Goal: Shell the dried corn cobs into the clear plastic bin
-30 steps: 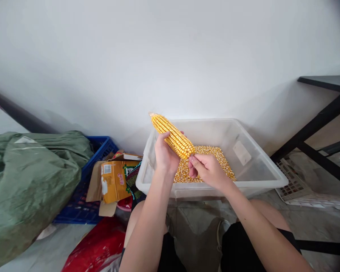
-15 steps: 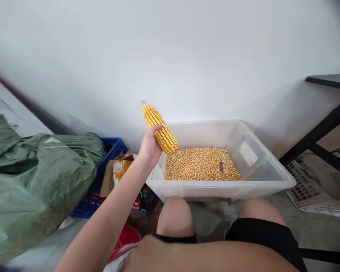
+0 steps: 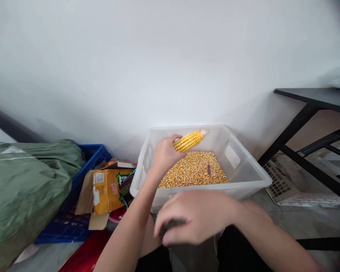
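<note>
My left hand (image 3: 168, 153) is wrapped round one end of a yellow corn cob (image 3: 189, 141), kernels still on it. The cob's pale tip points right, over a translucent plastic bin (image 3: 246, 184). Loose corn kernels (image 3: 197, 170) cover the bin's floor, and a small reddish-brown piece (image 3: 209, 169) lies on them. Closer to me, above my lap, is my right hand (image 3: 192, 217), somewhat blurred. Its fingers are curved, with a gap between them and the thumb, and I see nothing held there.
To the left, a green sack (image 3: 31, 189) leans over a blue crate (image 3: 95, 158). An orange-yellow carton (image 3: 109, 190) stands between crate and bin. On the right are a black-framed table (image 3: 314, 96) and a white plastic basket (image 3: 280, 185). A white wall rises behind.
My left hand has turned the cob so its tip now points right, and brought it lower over the bin. My right hand has come into view. The camera view has shifted.
</note>
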`<state>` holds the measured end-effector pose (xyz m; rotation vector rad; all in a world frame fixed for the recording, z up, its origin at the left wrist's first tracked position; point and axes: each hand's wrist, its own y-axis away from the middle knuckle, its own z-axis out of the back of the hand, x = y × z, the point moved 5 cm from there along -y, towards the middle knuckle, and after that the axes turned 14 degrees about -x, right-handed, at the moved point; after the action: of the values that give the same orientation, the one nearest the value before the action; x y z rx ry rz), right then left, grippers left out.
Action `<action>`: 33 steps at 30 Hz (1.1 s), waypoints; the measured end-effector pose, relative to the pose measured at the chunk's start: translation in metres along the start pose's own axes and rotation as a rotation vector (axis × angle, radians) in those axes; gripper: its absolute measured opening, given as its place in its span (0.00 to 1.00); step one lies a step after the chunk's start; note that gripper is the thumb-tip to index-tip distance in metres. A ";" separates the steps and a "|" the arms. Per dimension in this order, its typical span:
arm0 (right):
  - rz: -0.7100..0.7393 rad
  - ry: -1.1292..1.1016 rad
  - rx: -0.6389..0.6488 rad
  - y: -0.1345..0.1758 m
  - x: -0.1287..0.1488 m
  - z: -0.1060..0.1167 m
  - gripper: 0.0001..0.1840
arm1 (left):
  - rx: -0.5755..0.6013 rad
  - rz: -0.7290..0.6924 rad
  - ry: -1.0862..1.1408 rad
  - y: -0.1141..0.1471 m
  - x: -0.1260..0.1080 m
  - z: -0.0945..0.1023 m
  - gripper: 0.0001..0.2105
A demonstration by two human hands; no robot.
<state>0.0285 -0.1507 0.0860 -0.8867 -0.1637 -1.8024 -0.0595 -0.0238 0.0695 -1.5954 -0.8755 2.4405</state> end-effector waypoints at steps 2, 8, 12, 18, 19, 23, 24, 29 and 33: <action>-0.222 -0.035 -0.281 0.023 -0.031 0.064 0.11 | 0.014 -0.056 -0.002 0.005 0.001 -0.007 0.23; -0.496 0.019 -0.995 0.096 -0.124 0.149 0.24 | 0.095 -0.252 -0.215 0.016 0.003 -0.018 0.24; -0.576 -0.206 -0.834 0.087 -0.157 0.124 0.27 | 0.120 -0.374 -0.379 0.019 0.002 -0.024 0.25; -0.595 -0.403 -0.915 0.076 -0.165 0.106 0.21 | 0.058 -0.516 -0.476 0.025 0.000 -0.025 0.26; -0.590 -0.448 -0.960 0.075 -0.165 0.103 0.21 | 0.038 -0.535 -0.493 0.026 0.000 -0.023 0.26; -0.551 -0.600 -1.158 0.071 -0.158 0.093 0.18 | -0.049 -0.587 -0.555 0.028 -0.002 -0.018 0.25; -0.545 -0.596 -1.201 0.070 -0.156 0.091 0.16 | -0.066 -0.597 -0.568 0.029 -0.002 -0.017 0.25; -0.539 -0.342 -1.308 0.071 -0.150 0.092 0.12 | -0.109 -0.724 -0.631 0.036 -0.007 -0.015 0.24; -0.610 -0.314 -1.262 0.080 -0.164 0.100 0.12 | -0.141 -0.869 -0.660 0.043 -0.014 -0.015 0.22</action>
<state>0.1708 -0.0104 0.0294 -2.1797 0.6579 -2.2640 -0.0306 -0.0587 0.0545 -0.2172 -1.4445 2.2023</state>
